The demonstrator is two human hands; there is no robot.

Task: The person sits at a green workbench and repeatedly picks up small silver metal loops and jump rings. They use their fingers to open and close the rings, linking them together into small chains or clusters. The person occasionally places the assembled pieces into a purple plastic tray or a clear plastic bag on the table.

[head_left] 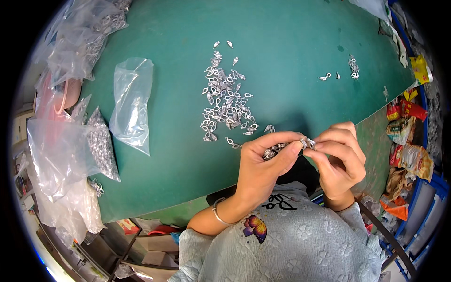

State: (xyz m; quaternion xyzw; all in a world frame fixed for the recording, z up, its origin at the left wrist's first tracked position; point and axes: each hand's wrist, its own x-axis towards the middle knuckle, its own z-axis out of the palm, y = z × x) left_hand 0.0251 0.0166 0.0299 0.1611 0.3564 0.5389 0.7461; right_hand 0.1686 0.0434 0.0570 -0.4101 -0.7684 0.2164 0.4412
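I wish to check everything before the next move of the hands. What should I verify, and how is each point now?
1. Left hand holds metal pieces: ok.
2. Right hand meets the left at one piece: ok.
3. Condition of that piece: cannot tell, fingers partly cover it.
4. Pile away from the table edge: ok.
5. Loose pieces all together: not ok, a small group lies apart at right.
6. Clear bag lying on the table: ok.
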